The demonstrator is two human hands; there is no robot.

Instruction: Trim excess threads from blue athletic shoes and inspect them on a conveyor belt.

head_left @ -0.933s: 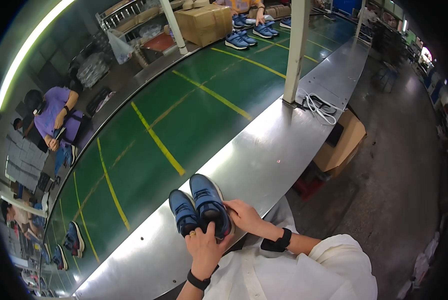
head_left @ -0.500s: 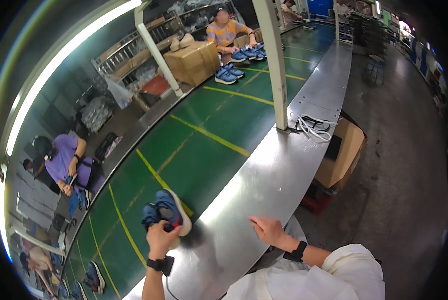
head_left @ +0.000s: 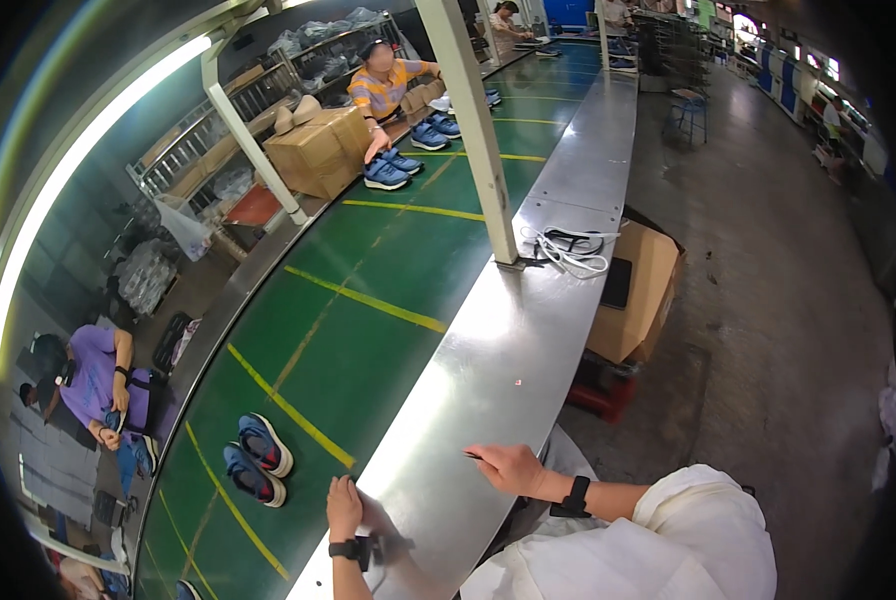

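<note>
A pair of blue shoes with white soles, a left one (head_left: 254,475) and a right one (head_left: 266,445), rests side by side on the green conveyor belt (head_left: 313,375). To their right, my left hand (head_left: 345,508) is at the belt's near edge, holding nothing, its fingers straight and close together. My right hand (head_left: 510,470) hovers over the metal ledge (head_left: 438,410) in a pinch. A thin, dark tip pokes out of its fingers, too small to name.
Across the belt, a person in purple (head_left: 103,375) handles a shoe. Farther up, another person (head_left: 383,85) reaches to blue shoes (head_left: 388,172) beside a cardboard box (head_left: 318,150). A white post (head_left: 473,140) rises from the ledge near coiled white cable (head_left: 573,250). An open carton (head_left: 638,290) stands right.
My left hand has let go of the shoes and drawn back to the belt's near edge. The pair now sits farther left on the belt. The whole view has shifted.
</note>
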